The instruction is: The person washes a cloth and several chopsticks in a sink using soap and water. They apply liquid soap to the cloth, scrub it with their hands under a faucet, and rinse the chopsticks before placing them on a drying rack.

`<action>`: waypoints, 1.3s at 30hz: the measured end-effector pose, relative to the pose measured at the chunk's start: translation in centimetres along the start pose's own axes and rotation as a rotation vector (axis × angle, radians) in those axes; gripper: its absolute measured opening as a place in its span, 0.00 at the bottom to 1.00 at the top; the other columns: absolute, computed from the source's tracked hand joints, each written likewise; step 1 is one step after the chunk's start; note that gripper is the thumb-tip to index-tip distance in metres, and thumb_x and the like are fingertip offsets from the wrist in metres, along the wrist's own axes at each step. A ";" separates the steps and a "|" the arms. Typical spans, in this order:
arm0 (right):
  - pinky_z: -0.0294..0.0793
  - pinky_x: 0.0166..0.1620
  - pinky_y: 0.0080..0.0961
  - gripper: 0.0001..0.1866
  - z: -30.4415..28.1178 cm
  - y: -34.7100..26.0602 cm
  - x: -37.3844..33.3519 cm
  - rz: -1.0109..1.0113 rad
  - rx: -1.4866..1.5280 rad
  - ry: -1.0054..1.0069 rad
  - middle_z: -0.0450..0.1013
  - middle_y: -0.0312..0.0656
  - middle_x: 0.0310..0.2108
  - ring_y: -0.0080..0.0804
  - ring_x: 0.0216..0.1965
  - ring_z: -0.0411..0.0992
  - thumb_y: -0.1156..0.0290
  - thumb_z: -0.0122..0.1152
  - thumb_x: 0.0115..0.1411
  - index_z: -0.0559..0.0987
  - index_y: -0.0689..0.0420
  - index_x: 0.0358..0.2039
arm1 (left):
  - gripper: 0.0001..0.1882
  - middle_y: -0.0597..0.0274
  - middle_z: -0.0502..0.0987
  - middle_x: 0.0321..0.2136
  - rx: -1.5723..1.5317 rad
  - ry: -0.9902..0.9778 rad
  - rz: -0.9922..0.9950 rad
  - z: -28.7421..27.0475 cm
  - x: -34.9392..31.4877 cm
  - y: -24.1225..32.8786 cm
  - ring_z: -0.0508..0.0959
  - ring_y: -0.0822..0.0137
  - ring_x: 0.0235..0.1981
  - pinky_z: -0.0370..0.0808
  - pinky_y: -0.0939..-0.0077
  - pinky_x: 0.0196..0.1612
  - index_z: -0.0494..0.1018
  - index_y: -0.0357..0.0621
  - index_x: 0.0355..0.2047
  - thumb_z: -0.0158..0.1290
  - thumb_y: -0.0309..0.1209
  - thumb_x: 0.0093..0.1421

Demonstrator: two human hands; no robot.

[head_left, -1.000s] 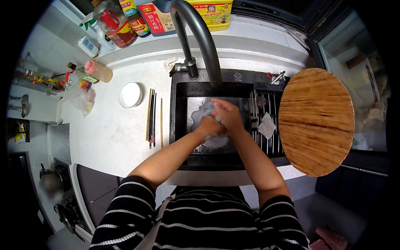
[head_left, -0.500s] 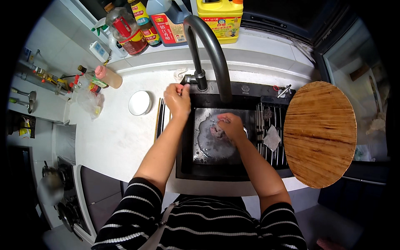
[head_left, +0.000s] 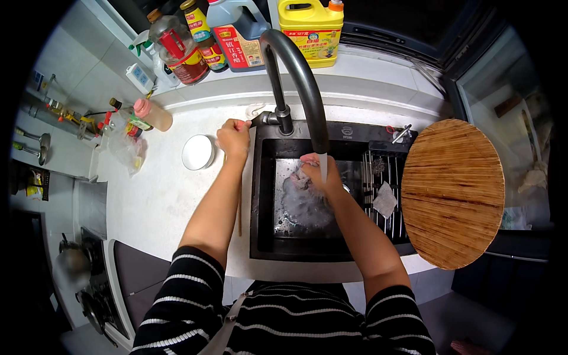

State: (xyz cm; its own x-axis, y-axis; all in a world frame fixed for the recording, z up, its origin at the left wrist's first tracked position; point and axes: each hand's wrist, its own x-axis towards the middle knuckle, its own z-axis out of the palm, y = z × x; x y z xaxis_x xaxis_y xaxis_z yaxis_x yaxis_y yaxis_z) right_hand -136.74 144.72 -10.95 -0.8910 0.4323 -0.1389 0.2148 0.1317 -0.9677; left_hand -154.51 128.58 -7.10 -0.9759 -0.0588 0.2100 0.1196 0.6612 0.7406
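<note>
Black sink [head_left: 296, 251], centre of frame. Gooseneck faucet [head_left: 299, 68], upper centre, running. Right hand [head_left: 332, 177], centre, fingers grasping crumpled greyish cloth [head_left: 299, 177] in sink. Left hand [head_left: 234, 141], left of centre, fingers curled by faucet lever [head_left: 258, 120]; contact unclear.

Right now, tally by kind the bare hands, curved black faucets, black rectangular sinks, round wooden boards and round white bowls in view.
Left bare hand and right bare hand: 2
Curved black faucet: 1
Black rectangular sink: 1
Round wooden board: 1
Round white bowl: 1
Total: 6
</note>
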 end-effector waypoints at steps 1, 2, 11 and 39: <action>0.71 0.34 0.24 0.17 -0.2 0.2 0.1 0.020 -0.025 -0.004 0.75 0.46 0.25 0.31 0.27 0.74 0.67 0.59 0.44 0.78 0.62 0.35 | 0.11 0.60 0.75 0.18 -0.053 0.029 0.063 0.0 -1.4 0.5 0.74 0.62 0.21 0.68 0.69 0.27 0.74 0.44 0.19 0.60 0.37 0.46; 0.71 0.34 0.25 0.17 -0.4 0.5 -0.2 0.036 -0.035 0.010 0.75 0.46 0.25 0.32 0.28 0.74 0.67 0.59 0.44 0.78 0.61 0.35 | 0.12 0.63 0.71 0.17 -0.135 -0.013 0.075 0.3 -3.7 1.2 0.68 0.73 0.19 0.66 0.78 0.25 0.71 0.42 0.22 0.60 0.36 0.49; 0.70 0.31 0.23 0.11 -2.4 3.0 -3.6 0.101 -0.299 0.180 0.74 0.42 0.23 0.28 0.25 0.72 0.69 0.62 0.43 0.79 0.58 0.28 | 0.14 0.62 0.74 0.35 -0.719 -0.957 -1.336 8.7 -18.8 2.8 0.73 0.59 0.35 0.69 0.61 0.40 0.71 0.52 0.37 0.43 0.45 0.59; 0.71 0.36 0.22 0.13 0.2 4.5 -2.2 0.067 -0.185 -0.116 0.74 0.39 0.26 0.26 0.31 0.72 0.69 0.63 0.44 0.78 0.60 0.31 | 0.21 0.55 0.75 0.20 0.482 -0.640 0.217 2.1 5.0 -1.1 0.76 0.60 0.23 0.72 0.68 0.32 0.75 0.39 0.28 0.48 0.47 0.57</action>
State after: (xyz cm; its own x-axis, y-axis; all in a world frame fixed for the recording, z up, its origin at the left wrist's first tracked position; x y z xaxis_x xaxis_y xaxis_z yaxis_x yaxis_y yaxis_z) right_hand -133.92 144.16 -15.02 -0.9099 0.3414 -0.2356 0.3354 0.2716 -0.9021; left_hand -159.89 129.13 -8.21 -0.8725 0.4480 -0.1950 0.3683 0.8653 0.3401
